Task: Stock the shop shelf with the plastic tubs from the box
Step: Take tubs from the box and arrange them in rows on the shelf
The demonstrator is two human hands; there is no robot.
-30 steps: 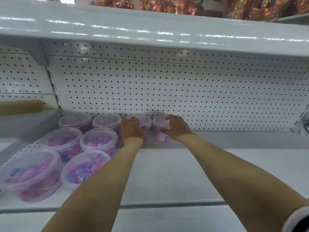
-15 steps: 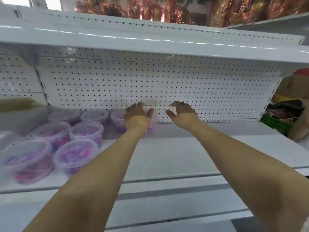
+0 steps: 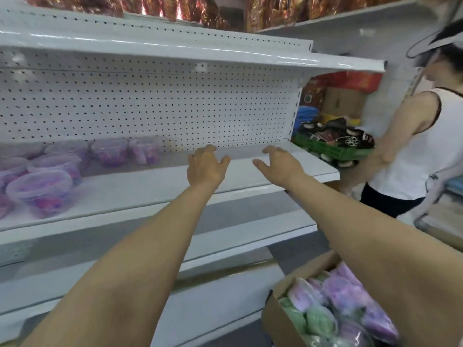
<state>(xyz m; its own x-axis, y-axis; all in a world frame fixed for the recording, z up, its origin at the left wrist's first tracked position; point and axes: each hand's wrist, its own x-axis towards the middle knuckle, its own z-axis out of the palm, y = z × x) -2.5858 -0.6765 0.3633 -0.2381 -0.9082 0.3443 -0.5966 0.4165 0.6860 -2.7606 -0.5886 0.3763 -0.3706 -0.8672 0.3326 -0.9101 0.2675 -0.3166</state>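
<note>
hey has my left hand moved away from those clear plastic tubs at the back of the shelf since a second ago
Yes. The left hand has let go and pulled rightward, away from the clear purple-filled plastic tubs by the white pegboard back panel, now empty.

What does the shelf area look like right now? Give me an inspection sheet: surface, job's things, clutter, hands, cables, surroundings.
Surface: white shelf with a pegboard back; its right part is bare.
Job's things: plastic tubs with pink and purple contents stand at the shelf's left end, in rows reaching to the back; the cardboard box at lower right holds more purple and green tubs.
Clutter: nothing seen on the shelf.
Hands: left hand and right hand are both over the shelf, fingers loosely spread, holding nothing.
Cables: nothing seen.
Surroundings: another person stands at right by a green crate of dark goods; shiny wrapped goods fill the top shelf.
</note>
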